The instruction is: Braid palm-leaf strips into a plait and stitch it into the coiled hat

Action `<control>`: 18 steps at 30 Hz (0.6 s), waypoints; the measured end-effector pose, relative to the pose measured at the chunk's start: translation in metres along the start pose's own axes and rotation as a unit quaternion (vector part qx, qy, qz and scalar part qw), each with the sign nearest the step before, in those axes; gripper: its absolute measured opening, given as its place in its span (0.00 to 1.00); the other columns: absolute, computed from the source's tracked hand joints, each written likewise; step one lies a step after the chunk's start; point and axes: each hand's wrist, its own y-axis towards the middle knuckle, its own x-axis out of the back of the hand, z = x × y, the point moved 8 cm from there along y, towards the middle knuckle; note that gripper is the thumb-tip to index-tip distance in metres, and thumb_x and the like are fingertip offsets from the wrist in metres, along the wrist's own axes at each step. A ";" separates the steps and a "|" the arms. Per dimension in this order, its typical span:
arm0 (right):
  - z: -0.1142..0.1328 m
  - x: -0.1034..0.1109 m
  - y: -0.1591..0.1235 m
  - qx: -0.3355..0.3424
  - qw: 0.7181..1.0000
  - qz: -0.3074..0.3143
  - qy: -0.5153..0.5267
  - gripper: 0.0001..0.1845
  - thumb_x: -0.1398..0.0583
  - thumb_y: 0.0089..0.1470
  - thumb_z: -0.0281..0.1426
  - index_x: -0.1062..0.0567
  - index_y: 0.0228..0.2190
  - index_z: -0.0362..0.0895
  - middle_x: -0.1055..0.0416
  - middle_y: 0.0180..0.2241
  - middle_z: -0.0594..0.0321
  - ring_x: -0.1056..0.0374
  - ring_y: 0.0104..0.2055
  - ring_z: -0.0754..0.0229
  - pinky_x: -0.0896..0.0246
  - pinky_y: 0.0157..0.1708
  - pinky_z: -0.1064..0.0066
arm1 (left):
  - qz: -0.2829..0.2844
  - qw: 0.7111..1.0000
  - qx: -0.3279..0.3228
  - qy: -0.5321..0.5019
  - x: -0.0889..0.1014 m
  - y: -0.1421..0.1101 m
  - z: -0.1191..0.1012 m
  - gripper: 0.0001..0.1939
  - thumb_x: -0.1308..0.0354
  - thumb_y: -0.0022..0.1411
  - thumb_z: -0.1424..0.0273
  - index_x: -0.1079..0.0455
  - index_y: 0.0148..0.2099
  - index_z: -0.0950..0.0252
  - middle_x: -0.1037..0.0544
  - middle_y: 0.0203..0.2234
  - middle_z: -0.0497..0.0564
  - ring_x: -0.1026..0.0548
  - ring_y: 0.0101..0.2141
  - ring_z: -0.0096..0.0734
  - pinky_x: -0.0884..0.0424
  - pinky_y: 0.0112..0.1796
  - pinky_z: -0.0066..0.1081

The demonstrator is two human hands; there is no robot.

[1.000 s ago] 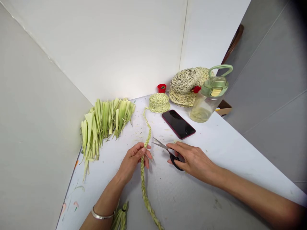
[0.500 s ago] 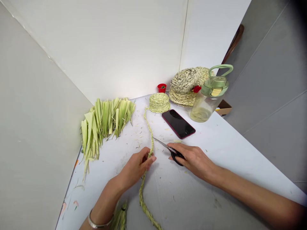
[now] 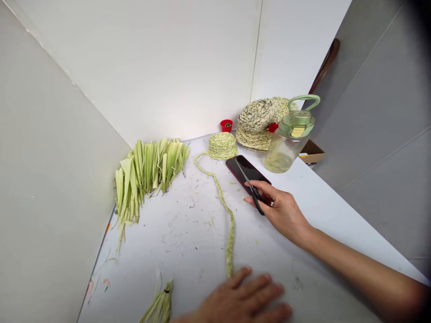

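Observation:
My right hand (image 3: 281, 211) is shut on a pair of black-handled scissors (image 3: 253, 190), whose steel blades point back over a black smartphone (image 3: 247, 172) in a dark red case. My left hand (image 3: 242, 298) lies low at the near edge of the view, fingers spread and slightly blurred. Its fingertips sit just beside a pale green plaited leaf braid (image 3: 224, 208). The braid runs from there across the table up to a small coiled braid cone (image 3: 222, 146). Where its near end lies is hidden behind my left hand.
A heap of cut green leaf strips (image 3: 148, 179) lies at the left of the white table (image 3: 188, 255). A small tied leaf bundle (image 3: 162, 305) is near me. At the back stand a woven straw hat (image 3: 259, 121), red cup (image 3: 226, 125), green-lidded bottle (image 3: 289, 143) and cardboard box (image 3: 312, 152).
My left hand has let go of the braid and moved toward me and right. The braid now curves further right. My right hand has lifted the scissors over the phone, turning the blades upward.

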 end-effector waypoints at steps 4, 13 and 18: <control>0.002 0.008 0.011 0.007 0.997 0.032 -0.077 0.19 0.40 0.58 0.39 0.27 0.50 0.49 0.26 0.32 0.66 0.33 0.29 0.61 0.39 0.31 0.71 | -0.075 0.986 0.149 0.030 0.063 -0.032 0.057 0.34 0.43 0.67 0.62 0.51 0.69 0.62 0.39 0.66 0.63 0.39 0.64 0.49 0.36 0.60 0.48; 0.015 0.012 0.018 0.009 0.959 0.160 -0.232 0.19 0.41 0.57 0.33 0.31 0.51 0.50 0.25 0.31 0.66 0.28 0.29 0.57 0.40 0.28 0.70 | -0.163 0.845 0.508 -0.037 0.122 -0.067 0.148 0.12 0.44 0.63 0.61 0.42 0.43 0.58 0.28 0.30 0.45 0.28 0.28 0.35 0.35 0.30 0.34; 0.033 0.013 -0.038 0.106 0.951 0.211 -0.200 0.17 0.43 0.60 0.33 0.30 0.51 0.47 0.24 0.39 0.59 0.25 0.34 0.55 0.33 0.32 0.67 | -0.204 0.832 0.481 -0.186 0.127 -0.072 0.164 0.10 0.47 0.60 0.68 0.42 0.45 0.58 0.32 0.23 0.41 0.33 0.25 0.31 0.40 0.28 0.29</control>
